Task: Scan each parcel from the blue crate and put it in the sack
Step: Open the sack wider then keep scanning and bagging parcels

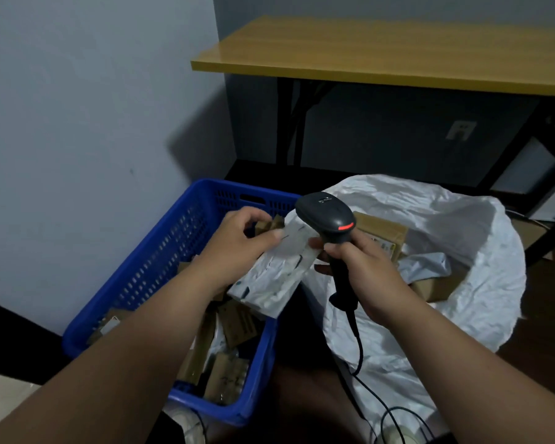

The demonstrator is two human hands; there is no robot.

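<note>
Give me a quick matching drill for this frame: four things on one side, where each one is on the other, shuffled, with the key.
Things:
1. scanner
2. white poly parcel
3. brown box
4. cardboard parcels

Places:
A. inside the white sack
B. gripped in the right hand
C. lying in the blue crate
D. held by the left hand, above the crate

Pairs: 1-B, 2-D, 3-A, 4-C
</note>
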